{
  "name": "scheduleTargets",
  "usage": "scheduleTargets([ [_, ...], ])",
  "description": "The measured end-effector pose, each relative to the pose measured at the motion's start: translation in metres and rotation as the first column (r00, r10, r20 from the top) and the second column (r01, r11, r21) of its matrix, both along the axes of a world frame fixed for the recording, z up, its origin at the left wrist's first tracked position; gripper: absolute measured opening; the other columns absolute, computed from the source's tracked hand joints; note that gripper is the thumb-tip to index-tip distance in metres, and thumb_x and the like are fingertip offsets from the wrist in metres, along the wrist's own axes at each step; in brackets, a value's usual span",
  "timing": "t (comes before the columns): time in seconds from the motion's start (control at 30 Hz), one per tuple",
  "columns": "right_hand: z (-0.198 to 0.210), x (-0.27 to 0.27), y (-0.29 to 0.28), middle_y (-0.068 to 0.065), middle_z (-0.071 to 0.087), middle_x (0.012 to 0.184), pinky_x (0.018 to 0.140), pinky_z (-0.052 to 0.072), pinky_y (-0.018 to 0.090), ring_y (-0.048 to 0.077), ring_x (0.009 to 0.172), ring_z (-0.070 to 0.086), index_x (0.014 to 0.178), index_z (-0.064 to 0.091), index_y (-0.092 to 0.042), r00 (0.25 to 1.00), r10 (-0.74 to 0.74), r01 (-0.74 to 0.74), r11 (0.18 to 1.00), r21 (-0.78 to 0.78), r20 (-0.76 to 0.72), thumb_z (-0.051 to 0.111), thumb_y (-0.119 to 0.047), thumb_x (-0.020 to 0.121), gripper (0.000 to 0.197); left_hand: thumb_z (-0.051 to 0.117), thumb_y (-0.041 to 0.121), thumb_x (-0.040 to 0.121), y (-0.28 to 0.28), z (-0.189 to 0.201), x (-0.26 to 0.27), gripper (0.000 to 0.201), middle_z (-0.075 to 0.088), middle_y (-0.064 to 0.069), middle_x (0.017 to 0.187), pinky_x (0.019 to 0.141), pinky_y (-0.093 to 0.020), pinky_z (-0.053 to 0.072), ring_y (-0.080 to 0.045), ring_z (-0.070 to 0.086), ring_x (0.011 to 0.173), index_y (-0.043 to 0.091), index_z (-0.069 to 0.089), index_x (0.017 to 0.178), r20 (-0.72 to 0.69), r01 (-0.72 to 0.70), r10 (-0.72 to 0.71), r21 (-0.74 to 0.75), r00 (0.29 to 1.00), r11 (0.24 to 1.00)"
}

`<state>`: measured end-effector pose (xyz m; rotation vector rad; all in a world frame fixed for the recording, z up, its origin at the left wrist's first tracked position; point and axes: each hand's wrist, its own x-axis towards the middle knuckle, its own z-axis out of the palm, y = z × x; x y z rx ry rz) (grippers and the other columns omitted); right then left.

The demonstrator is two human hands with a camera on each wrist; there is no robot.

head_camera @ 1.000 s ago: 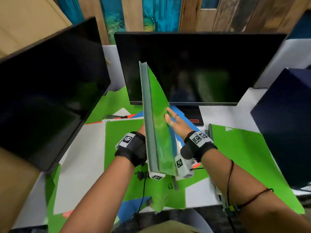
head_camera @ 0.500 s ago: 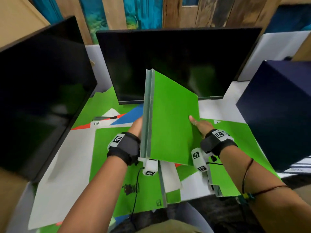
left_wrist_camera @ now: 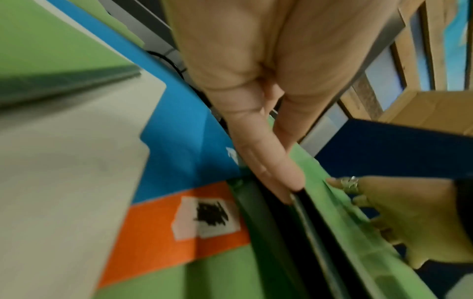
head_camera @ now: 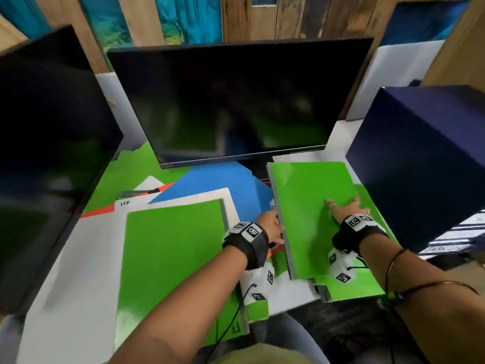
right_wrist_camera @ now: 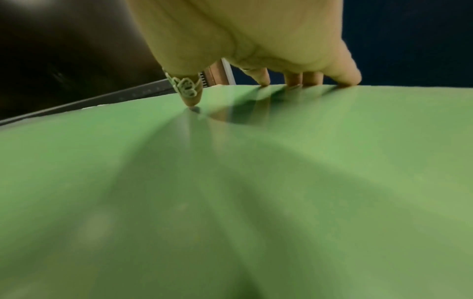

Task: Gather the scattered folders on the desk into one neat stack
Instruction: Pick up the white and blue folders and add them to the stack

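Stack begun: bright green card folder (head_camera: 309,214) laid on another; right hand (head_camera: 346,210) flat atop, left hand (head_camera: 270,227) straight-fingered at spine. Left: large green folder (head_camera: 170,256), blue folder (head_camera: 220,179) (others beneath).

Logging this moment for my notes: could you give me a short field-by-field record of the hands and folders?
left hand: straight fingers against the left edge of the green folder
right hand: spread flat on top of that folder
folder state: lies flat on another green folder
still scattered: large green folder, blue folder, orange folder
behind: monitor
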<state>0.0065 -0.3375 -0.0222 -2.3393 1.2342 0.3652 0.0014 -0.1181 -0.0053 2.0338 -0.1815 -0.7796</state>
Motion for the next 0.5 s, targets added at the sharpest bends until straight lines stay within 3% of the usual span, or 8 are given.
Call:
scheduleTargets([
  [0.07,-0.001,-0.001,0.002,0.018,0.000,0.157,0.116,0.015,0.053,0.042,0.143,0.007,0.150,0.002,-0.025,0.990,0.094,-0.096,0.995,-0.016,-0.102,0.042,-0.077,0.075,0.100,0.057,0.010,0.089,-0.013,-0.009,-0.001,0.033,0.055,-0.009,0.070,0.076,-0.037,0.054,-0.017,0.069,0.065,0.020,0.039,0.063,0.084,0.092,-0.103,0.122,0.991,0.988],
  [0.1,-0.001,-0.001,0.004,0.015,-0.004,0.158,0.116,0.014,0.053,0.043,0.144,0.004,0.150,0.001,-0.027,0.978,0.152,-0.155,0.988,-0.013,-0.143,0.039,-0.079,0.074,0.100,0.060,0.017,0.088,-0.019,-0.012,0.000,0.031,0.061,-0.015,0.079,0.079,-0.038,0.052,-0.019,0.067,0.067,0.018,0.042,0.063,0.137,0.155,-0.187,0.213,0.973,0.965],
  [0.13,0.000,-0.002,0.008,0.015,-0.007,0.157,0.117,0.014,0.053,0.043,0.143,0.004,0.150,-0.001,-0.029,0.963,0.207,-0.210,0.978,0.001,-0.174,0.039,-0.078,0.076,0.098,0.060,0.023,0.088,-0.021,-0.008,-0.001,0.024,0.065,-0.020,0.094,0.084,-0.038,0.050,-0.026,0.067,0.082,0.015,0.050,0.068,0.159,0.211,-0.269,0.306,0.950,0.928],
  [0.2,0.001,-0.004,0.017,0.017,-0.012,0.157,0.117,0.012,0.053,0.043,0.144,0.002,0.149,-0.005,-0.031,0.923,0.315,-0.324,0.946,-0.007,-0.220,0.039,-0.076,0.078,0.095,0.058,0.025,0.089,-0.017,-0.004,0.004,0.025,0.063,-0.019,0.115,0.091,-0.034,0.045,-0.030,0.059,0.107,0.003,0.063,0.099,0.220,0.276,-0.386,0.404,0.896,0.872],
  [0.27,-0.001,-0.009,0.029,0.017,-0.014,0.156,0.118,0.008,0.053,0.040,0.144,-0.003,0.149,-0.007,-0.032,0.869,0.410,-0.434,0.901,-0.028,-0.276,0.038,-0.077,0.077,0.096,0.055,0.015,0.090,-0.002,0.003,0.015,0.027,0.064,-0.016,0.117,0.090,-0.029,0.043,-0.029,0.058,0.111,0.006,0.065,0.113,0.290,0.289,-0.436,0.433,0.852,0.853],
  [0.37,-0.010,-0.007,0.034,0.016,-0.016,0.156,0.118,0.008,0.053,0.041,0.144,-0.002,0.149,-0.009,-0.031,0.842,0.423,-0.446,0.895,0.008,-0.335,0.042,-0.075,0.078,0.097,0.049,0.008,0.089,0.032,0.012,0.034,0.025,0.068,-0.009,0.113,0.088,-0.026,0.044,-0.025,0.060,0.108,0.010,0.070,0.104,0.270,0.353,-0.552,0.536,0.789,0.767],
  [0.43,-0.005,-0.003,0.037,0.016,-0.015,0.156,0.117,0.016,0.052,0.044,0.143,0.005,0.149,-0.009,-0.028,0.852,0.386,-0.398,0.916,0.040,-0.353,0.048,-0.069,0.079,0.099,0.060,0.012,0.085,0.056,0.019,0.039,0.021,0.070,-0.008,0.110,0.084,-0.022,0.044,-0.021,0.063,0.101,0.011,0.071,0.103,0.171,0.437,-0.635,0.591,0.753,0.678],
  [0.5,-0.001,0.006,0.044,0.017,-0.010,0.156,0.117,0.017,0.051,0.043,0.143,0.007,0.150,-0.002,-0.021,0.875,0.363,-0.373,0.927,0.029,-0.320,0.049,-0.053,0.087,0.087,0.072,0.018,0.078,0.078,0.019,0.043,0.024,0.068,-0.010,0.109,0.082,-0.023,0.044,-0.018,0.061,0.093,0.013,0.071,0.101,0.116,0.471,-0.646,0.590,0.755,0.656],
])
